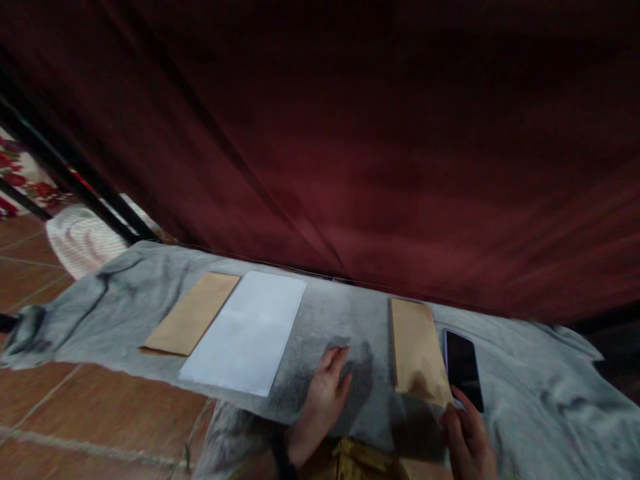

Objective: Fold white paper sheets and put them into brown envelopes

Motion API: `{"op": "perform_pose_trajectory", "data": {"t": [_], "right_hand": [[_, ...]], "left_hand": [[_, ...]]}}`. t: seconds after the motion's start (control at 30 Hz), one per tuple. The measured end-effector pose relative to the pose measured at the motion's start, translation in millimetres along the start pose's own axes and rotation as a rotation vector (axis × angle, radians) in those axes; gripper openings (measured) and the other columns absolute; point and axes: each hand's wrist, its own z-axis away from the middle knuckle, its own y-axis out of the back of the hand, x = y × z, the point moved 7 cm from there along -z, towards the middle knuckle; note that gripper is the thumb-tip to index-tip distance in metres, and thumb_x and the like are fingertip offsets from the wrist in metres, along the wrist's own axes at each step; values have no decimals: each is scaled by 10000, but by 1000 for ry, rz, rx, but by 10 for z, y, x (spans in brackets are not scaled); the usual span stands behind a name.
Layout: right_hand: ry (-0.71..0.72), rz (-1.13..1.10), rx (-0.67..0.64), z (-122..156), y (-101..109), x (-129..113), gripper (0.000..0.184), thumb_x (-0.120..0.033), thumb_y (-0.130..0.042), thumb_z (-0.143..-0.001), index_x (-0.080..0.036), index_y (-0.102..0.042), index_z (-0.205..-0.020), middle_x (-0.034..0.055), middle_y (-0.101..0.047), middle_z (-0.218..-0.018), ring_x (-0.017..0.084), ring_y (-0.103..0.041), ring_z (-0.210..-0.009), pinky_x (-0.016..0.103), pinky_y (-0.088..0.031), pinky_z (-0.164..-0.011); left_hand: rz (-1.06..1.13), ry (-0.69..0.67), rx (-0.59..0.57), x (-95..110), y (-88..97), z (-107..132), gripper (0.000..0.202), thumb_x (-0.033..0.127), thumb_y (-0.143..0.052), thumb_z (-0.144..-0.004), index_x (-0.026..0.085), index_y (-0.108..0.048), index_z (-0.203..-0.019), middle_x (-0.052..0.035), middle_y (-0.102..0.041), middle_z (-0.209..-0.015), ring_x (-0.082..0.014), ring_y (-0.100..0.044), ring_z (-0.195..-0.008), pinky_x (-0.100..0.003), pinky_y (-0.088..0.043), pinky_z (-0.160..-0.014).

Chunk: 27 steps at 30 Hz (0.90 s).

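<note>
The right hand (465, 433) has thumb and fingers closed at the near right corner of the right brown envelope (415, 347); in this dim, blurred light the exact grip is hard to make out, but it looks like a pinch. That envelope lies at 11 o'clock from the right hand, its long axis running close to 12–6, the far end tipped slightly toward 11. The left hand (325, 390) is bare of any object, fingers loosely extended and thumb apart; from it the same envelope sits at about 2 o'clock, across a strip of cloth, so the right hand is plainly the nearer.

Just beside the envelope, at 12 o'clock from the right hand, is a phone (463, 363). At 10 o'clock from the left hand lies a white sheet (245, 333), with the left brown envelope (193, 313) along its far side, both angled 1–7.

All rest on a grey cloth (345, 307), rumpled toward 9 and 3 o'clock. Dark red fabric (350, 167) hangs at 12, and tiled floor (100, 413) shows at 8.
</note>
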Motion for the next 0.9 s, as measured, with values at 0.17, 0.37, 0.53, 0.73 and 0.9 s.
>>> {"op": "perform_pose_trajectory", "data": {"t": [0.17,0.37,0.53,0.73,0.9], "right_hand": [[16,-96,-274,339,-791,-349,653,-721,-560,-846,-204,-688,-1224,60,-717,-781,218,-657,-644,312,-555,-621],[204,-118,-568,741,-1770,-1034,461,-598,-514,-926,-266,-754,-1139,109,-771,-1109,290,-733,-997,420,-579,-936],[277,-77,-678,900,-2208,-1191,351,-449,-494,-942,-306,-761,-1119,59,-789,-1080,271,-750,-985,418,-580,-930],[238,-76,-676,847,-2255,-1132,327,-442,-536,-902,-300,-772,-1079,50,-799,-993,263,-757,-928,401,-587,-899],[94,-179,-694,757,-2313,-1122,343,-507,-551,-893,-294,-761,-1062,46,-785,-897,254,-739,-772,376,-605,-704]], "left_hand": [[-588,164,400,-659,1091,360,703,480,-457,-971,41,-410,-1519,-269,-404,-1583,-398,-294,-1518,-613,-269,-1201],[-923,326,256,-971,1319,549,797,606,-403,-956,-24,-515,-1432,-318,-481,-1508,-435,-437,-1427,-585,-364,-1137],[-1027,368,131,-833,1291,526,646,499,-472,-970,-20,-614,-1327,-327,-565,-1418,-436,-539,-1325,-535,-460,-1042],[-897,331,57,-679,1464,512,383,134,-437,-951,138,-654,-1266,-163,-684,-1290,-273,-645,-1156,-379,-531,-915],[-880,298,50,-405,1523,507,346,61,-404,-928,172,-706,-1053,-103,-731,-980,-270,-682,-937,-380,-527,-791]]}}
